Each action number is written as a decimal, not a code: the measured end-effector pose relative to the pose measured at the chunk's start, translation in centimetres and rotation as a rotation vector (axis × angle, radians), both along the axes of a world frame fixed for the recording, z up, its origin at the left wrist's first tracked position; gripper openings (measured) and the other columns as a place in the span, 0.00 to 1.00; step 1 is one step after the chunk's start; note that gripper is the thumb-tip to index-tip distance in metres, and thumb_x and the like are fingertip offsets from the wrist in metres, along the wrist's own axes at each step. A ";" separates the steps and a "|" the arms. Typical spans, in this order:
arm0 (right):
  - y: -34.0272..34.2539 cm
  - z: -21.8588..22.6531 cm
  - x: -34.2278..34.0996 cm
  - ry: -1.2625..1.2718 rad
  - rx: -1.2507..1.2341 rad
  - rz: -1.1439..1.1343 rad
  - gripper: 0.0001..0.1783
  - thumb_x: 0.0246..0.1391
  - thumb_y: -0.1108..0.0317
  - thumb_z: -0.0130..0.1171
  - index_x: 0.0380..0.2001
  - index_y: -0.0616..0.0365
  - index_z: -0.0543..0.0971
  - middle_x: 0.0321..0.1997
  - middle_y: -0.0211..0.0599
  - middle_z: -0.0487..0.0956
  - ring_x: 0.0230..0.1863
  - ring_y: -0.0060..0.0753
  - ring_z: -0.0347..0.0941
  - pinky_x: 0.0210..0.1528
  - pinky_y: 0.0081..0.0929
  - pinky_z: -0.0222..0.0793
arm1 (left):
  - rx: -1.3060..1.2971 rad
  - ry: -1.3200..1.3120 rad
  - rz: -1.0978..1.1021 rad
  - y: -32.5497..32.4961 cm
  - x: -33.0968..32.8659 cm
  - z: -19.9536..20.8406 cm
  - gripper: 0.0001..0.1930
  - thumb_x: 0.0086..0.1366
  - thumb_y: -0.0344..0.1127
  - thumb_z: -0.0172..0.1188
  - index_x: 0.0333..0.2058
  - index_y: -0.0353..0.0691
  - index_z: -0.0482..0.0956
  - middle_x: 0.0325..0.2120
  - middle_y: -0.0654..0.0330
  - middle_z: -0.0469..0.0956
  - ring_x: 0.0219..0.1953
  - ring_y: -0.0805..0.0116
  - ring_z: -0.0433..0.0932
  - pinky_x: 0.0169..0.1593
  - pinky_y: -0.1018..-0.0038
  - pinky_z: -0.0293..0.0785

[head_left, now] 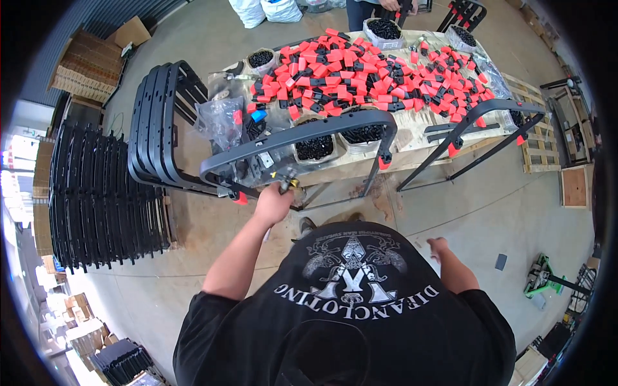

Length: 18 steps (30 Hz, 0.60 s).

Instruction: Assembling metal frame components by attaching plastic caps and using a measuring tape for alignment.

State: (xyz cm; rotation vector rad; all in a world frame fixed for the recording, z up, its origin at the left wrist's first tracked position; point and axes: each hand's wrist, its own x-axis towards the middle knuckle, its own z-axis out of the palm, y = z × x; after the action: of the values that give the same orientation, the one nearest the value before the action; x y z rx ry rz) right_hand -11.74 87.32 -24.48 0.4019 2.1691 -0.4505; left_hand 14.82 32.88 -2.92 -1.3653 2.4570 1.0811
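Note:
My left hand (275,204) is closed round a tool with a metal and yellow head (290,183), whose exact kind I cannot make out. It is beside the lower left end of a bent black metal frame (299,136). That frame leans at the table's front edge and has red-and-black end pieces (384,162) on it. My right hand (439,248) hangs low at my right side, away from the table, loosely open with nothing visible in it. A second black frame (479,116) with red end pieces leans further right.
Red and black plastic pieces (335,74) are heaped on the wooden table (402,138), among tubs of small black parts (314,148). More black frames (151,125) stand at its left, beside a tall black stack (106,193). A person (364,13) stands across the table; a wooden pallet (537,138) is right.

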 end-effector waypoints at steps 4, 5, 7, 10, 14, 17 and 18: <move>1.2 2.4 1.3 0.167 0.068 -0.110 0.23 0.55 0.57 0.65 0.46 0.63 0.78 0.33 0.46 0.80 0.31 0.46 0.79 0.29 0.43 0.78 | -0.117 -0.044 0.124 -7.9 -2.0 -12.4 0.21 0.64 0.43 0.57 0.46 0.30 0.79 0.42 0.36 0.82 0.49 0.38 0.80 0.55 0.54 0.75; 0.3 3.4 2.0 0.182 0.074 -0.117 0.23 0.55 0.57 0.65 0.46 0.63 0.78 0.33 0.46 0.80 0.31 0.46 0.79 0.29 0.43 0.78 | -0.127 -0.031 0.126 -8.9 -3.6 -12.7 0.21 0.64 0.43 0.56 0.47 0.30 0.79 0.43 0.37 0.82 0.51 0.38 0.80 0.57 0.54 0.74; -2.9 4.9 4.1 0.136 0.054 -0.096 0.24 0.54 0.56 0.65 0.48 0.62 0.77 0.33 0.44 0.80 0.33 0.45 0.79 0.32 0.42 0.79 | -0.071 -0.044 0.085 -10.7 -6.1 -12.2 0.23 0.63 0.43 0.57 0.49 0.29 0.79 0.47 0.35 0.80 0.53 0.38 0.79 0.58 0.55 0.74; -8.2 6.6 7.1 0.164 0.084 0.171 0.27 0.52 0.52 0.67 0.47 0.62 0.80 0.40 0.49 0.84 0.40 0.47 0.82 0.41 0.41 0.80 | -0.018 -0.040 0.012 -10.8 -7.7 -10.4 0.25 0.61 0.43 0.60 0.50 0.27 0.78 0.52 0.33 0.77 0.56 0.38 0.76 0.61 0.57 0.73; -17.2 8.8 9.2 0.243 -0.153 0.377 0.25 0.51 0.51 0.68 0.43 0.61 0.82 0.40 0.48 0.85 0.42 0.45 0.82 0.48 0.39 0.77 | -0.223 0.222 -0.064 -9.5 -2.9 -12.3 0.24 0.63 0.41 0.60 0.51 0.27 0.78 0.50 0.37 0.79 0.56 0.41 0.77 0.61 0.56 0.72; -26.8 18.4 10.7 0.458 -0.429 0.441 0.20 0.56 0.57 0.67 0.43 0.63 0.81 0.36 0.40 0.84 0.37 0.36 0.81 0.43 0.32 0.76 | -0.060 0.432 -0.243 -8.7 2.5 -11.4 0.19 0.63 0.39 0.63 0.48 0.31 0.80 0.43 0.43 0.82 0.48 0.45 0.81 0.53 0.59 0.77; -29.9 21.8 10.9 0.528 -0.606 0.410 0.17 0.57 0.61 0.66 0.42 0.63 0.80 0.34 0.36 0.83 0.35 0.30 0.78 0.40 0.28 0.74 | 0.027 0.362 -0.275 -8.5 4.2 -10.5 0.17 0.63 0.37 0.64 0.47 0.32 0.80 0.42 0.46 0.82 0.44 0.50 0.82 0.49 0.62 0.78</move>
State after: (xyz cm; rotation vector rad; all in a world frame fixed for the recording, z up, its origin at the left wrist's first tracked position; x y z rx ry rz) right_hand -0.82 57.38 -2.64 -0.5440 2.3743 -1.0160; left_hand 19.07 24.42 -13.39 -0.8463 2.7566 1.3827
